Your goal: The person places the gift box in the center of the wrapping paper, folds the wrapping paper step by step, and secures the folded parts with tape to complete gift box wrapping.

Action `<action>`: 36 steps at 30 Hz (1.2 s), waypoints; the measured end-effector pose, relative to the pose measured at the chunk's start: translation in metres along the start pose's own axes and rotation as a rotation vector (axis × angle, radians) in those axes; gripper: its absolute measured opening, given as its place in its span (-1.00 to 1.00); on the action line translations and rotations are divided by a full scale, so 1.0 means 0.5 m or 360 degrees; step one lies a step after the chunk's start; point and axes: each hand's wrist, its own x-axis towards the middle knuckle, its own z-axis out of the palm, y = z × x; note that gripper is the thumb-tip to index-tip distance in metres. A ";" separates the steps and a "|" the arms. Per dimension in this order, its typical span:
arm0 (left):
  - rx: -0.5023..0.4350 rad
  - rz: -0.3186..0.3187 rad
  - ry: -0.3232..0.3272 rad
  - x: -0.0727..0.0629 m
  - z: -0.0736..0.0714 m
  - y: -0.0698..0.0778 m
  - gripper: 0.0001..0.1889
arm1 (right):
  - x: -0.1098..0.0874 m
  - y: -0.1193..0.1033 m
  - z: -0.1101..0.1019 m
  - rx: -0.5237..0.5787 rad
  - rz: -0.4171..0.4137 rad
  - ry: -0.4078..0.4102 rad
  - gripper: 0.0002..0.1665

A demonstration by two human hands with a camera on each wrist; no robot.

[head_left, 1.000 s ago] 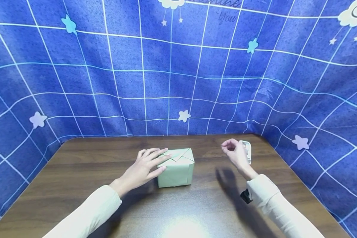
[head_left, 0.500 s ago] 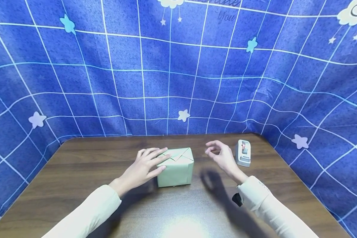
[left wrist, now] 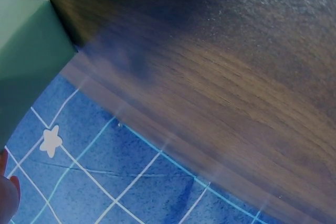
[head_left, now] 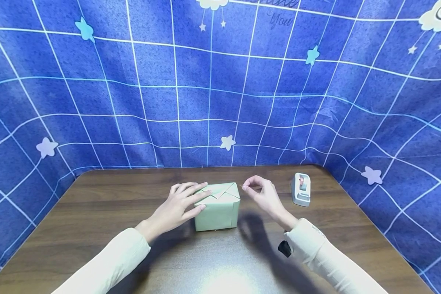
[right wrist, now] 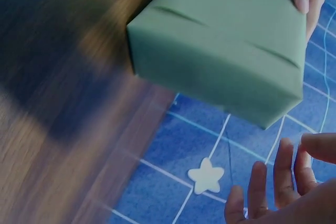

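A box wrapped in pale green paper stands on the table, its top paper folded into crossing flaps. My left hand rests on its left side, fairly straight fingers pressing the folded top and the thumb at the front face. Just off the box's top right corner, my right hand is raised, thumb and index finger pinching a barely visible bit of clear tape. In the right wrist view that hand's other fingers spread loosely below the green box. The left wrist view catches only a box corner and one fingertip.
A white tape dispenser stands at the back right of the brown wooden table. Blue grid-patterned cloth hangs behind the table and along its sides. A dark strap piece hangs at the right cuff.
My right hand has moved left, away from the tape dispenser and up to the box's right side, uncovering the dispenser. The left hand and box have stayed in place.
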 end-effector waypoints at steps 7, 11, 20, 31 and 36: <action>-0.0002 0.0012 0.0013 0.000 0.001 0.000 -0.53 | -0.008 -0.019 0.016 0.0096 0.0024 -0.0140 -0.94; 0.0002 0.0008 0.0012 -0.001 0.002 -0.001 -0.53 | -0.012 -0.028 0.029 0.0167 0.0007 -0.0216 -0.93; -0.0014 0.0005 0.0018 -0.001 0.001 0.001 -0.53 | -0.028 -0.043 0.050 0.0085 -0.0119 -0.0245 -0.96; -0.0011 0.0002 0.0017 0.000 -0.001 0.003 -0.53 | -0.024 -0.044 0.075 0.0040 -0.0163 -0.0215 -0.95; -0.0012 0.0003 0.0011 -0.002 0.000 0.004 -0.53 | -0.018 -0.040 0.082 0.0049 -0.0201 -0.0161 -0.95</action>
